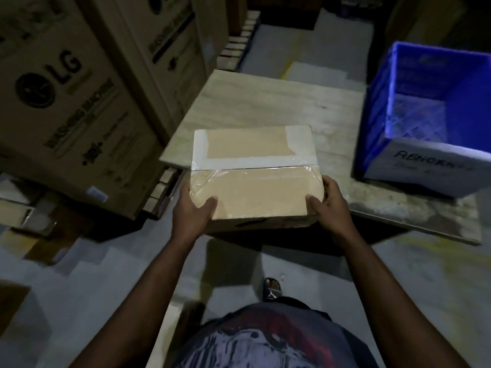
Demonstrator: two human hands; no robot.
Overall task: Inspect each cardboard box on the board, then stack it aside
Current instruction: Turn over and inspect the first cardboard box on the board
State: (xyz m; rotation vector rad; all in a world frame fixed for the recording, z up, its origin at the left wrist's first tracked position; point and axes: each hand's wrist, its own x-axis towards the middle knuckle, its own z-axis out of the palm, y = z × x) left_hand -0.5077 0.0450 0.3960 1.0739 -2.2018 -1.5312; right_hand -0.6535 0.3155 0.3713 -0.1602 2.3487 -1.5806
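Left hand [195,208] & right hand [325,201] grip the cardboard box [253,176] at near corners, thumbs on top, prob. to inspect it above the board [265,102].

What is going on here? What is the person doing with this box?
A person grips a taped cardboard box with both hands: the left hand at its near left corner, the right hand at its near right corner, thumbs on top. The box is over the near edge of the wooden board; whether it rests there is unclear. A blue crate stands on the board's right.
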